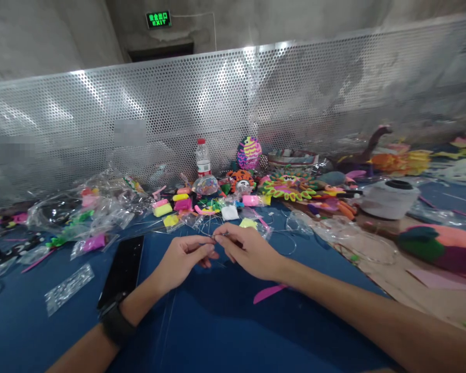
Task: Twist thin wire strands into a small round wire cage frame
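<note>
Watch point(112, 310): black, snug round the left wrist point(137, 304)!
Band point(121, 327): broad, dark, close-fitting.
Forearms point(345, 305): both bare, slim.
Fingers point(233, 231): bare too!

Between the forearms at the bottom centre of the frame, the blue counter point(213, 336) gives a broad open stretch, with only the flat pink tool point(266, 295) in it, partly under the right forearm. Left of centre, the phone point(122, 269) lies low beside the left wrist, leaving room to pass above it. Beyond the left hand point(186, 258) and right hand point(250, 253), clay packets point(162, 208) crowd mid-frame, the upright bottle point(203, 158) and metal panel point(171, 114) block the way behind, and the white tub point(386, 201) stands at right.
</note>
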A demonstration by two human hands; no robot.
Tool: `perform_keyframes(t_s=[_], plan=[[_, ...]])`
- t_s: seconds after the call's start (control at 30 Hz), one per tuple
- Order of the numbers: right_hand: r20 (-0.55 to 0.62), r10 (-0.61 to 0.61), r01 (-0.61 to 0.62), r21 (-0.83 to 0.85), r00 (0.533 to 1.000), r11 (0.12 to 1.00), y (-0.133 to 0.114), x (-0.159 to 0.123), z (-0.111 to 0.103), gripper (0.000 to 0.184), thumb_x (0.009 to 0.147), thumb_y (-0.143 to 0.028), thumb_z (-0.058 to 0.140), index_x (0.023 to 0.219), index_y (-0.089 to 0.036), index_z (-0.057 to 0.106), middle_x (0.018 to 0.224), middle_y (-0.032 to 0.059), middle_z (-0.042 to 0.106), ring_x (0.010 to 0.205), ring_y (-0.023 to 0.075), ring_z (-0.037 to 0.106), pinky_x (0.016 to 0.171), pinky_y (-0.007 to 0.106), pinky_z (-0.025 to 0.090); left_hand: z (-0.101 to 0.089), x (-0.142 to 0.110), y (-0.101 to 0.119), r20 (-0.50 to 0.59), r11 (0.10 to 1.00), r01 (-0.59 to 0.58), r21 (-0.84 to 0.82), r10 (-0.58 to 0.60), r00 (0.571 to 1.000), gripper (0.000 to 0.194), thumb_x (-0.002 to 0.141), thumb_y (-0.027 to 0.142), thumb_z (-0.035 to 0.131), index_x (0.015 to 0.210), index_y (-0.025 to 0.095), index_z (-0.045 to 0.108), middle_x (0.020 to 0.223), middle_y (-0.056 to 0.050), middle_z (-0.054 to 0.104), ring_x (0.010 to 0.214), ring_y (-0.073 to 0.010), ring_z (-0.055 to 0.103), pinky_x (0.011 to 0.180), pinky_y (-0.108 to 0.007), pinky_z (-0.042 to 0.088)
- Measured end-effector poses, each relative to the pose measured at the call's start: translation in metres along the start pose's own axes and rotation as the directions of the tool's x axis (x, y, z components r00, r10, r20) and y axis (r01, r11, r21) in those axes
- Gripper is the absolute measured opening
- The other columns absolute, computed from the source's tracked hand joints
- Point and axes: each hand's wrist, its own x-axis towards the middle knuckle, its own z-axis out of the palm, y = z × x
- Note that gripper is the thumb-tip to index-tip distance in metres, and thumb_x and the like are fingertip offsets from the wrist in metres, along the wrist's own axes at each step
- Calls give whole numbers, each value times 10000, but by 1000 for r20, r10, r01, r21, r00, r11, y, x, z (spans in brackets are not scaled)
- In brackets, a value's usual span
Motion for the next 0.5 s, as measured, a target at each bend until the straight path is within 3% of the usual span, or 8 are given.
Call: perform_keyframes(t_s=[0.2,0.4,0.5], plan=[[38,-30,36,-153,999,988,7,4,-15,299,911,-340,440,1061,-219,668,487,-38,557,442,103,522,488,235,384,-8,4,-10,8,988,20,153,-21,1000,230,774,348,664,902,172,739,838,-61,747,731,-164,662,707,-279,518],[-182,-45,14,-166,982,986,18,11,-24,185,858,-346,480,906,-195,577,543,-35,558,452,106,473,501,254,374,-12,5,-7,-56,921,-23,389,49,997,158,795,314,637,846,201,735,889,-32,747,842,-194,676,787,-301,503],[-191,-41,9,-162,981,987,20,12,-22,154,817,-319,502,919,-205,496,706,3,603,572,131,532,558,272,411,-12,4,-5,-52,870,-40,491,75,996,146,806,304,626,820,213,740,893,-27,741,791,-182,667,752,-301,501]])
